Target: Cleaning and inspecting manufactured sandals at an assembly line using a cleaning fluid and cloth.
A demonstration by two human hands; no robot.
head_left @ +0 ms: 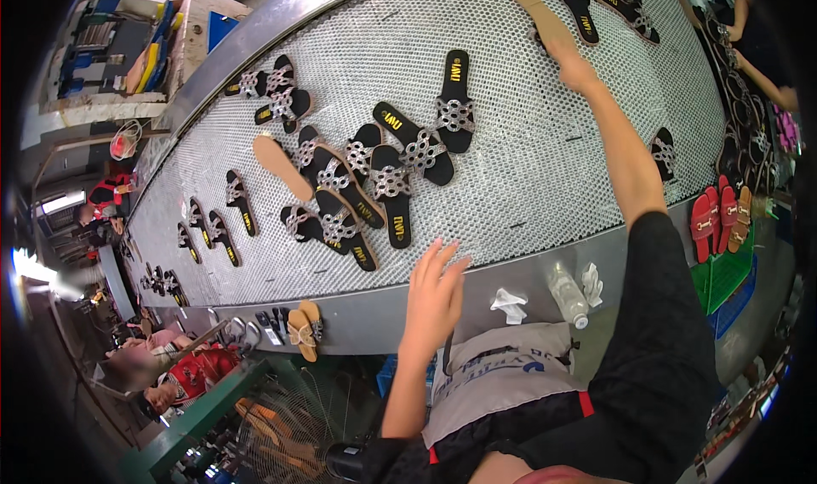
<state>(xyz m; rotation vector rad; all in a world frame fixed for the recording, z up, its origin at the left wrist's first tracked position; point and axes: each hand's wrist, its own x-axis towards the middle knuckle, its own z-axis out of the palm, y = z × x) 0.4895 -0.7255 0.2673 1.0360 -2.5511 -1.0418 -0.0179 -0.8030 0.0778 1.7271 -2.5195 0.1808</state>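
Observation:
My right hand (577,72) reaches to the far side of a grey perforated conveyor belt (511,190). It grips the near end of a sandal (538,11) whose tan sole faces up; the fingers are partly hidden behind it. My left hand (436,286) hovers at the belt's near edge, open with fingers apart and nothing in it. Just beyond it, a black sandal (392,199) with a silver cut-out strap lies in a loose cluster of several alike. One sandal (282,167) there lies sole up. Another black sandal (456,101) stands apart at the cluster's right.
More black sandals (579,11) lie at the far right. A person's arm (766,80) reaches in there. Red sandals (705,222) sit over a green crate (711,280). A clear bottle (568,297) and white gloves (509,305) rest on the near ledge. A fan (285,433) stands below left.

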